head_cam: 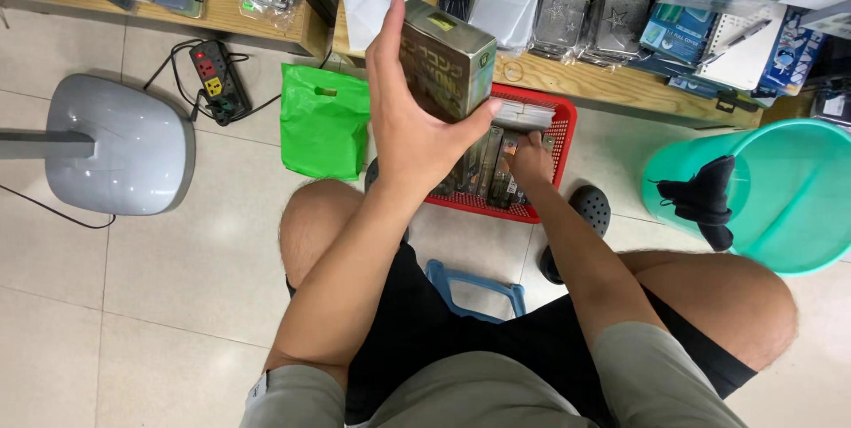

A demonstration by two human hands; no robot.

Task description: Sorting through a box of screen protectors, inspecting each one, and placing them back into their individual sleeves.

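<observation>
Above the red basket (pixel 564 131), left hand (pixel 417 118) grips an olive box (pixel 446 69); right hand (pixel 530 158) fingers packs (pixel 490 162) inside.

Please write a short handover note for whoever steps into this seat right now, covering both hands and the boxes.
Left hand: raised, gripping one olive-gold box above the red basket.
Right hand: down in the basket, fingers among the slim packs standing on edge there.
Done: one box is out and in hand.
Left: the other packs are in the basket.
Nearby: green bag to the left, teal bucket to the right.
</observation>
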